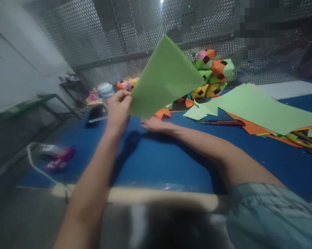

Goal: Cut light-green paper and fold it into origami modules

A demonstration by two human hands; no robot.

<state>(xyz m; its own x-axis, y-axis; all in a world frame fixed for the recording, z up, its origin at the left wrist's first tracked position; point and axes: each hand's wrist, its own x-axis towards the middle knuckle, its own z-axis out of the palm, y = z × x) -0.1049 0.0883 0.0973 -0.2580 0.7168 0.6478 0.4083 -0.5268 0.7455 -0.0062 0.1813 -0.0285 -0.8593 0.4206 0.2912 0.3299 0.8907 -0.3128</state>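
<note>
Green paper point(166, 79) raised — hands point(119, 105) beneath, table edge point(161, 195) nearer

The green sheet point(166, 77) hides part of the left hand's fingers point(123, 95) and whatever lies behind it, the pink object point(60, 159) is too blurred to identify, a pixelated block covers the top right, and the right sleeve point(272, 214) runs off the picture's edge.
</note>
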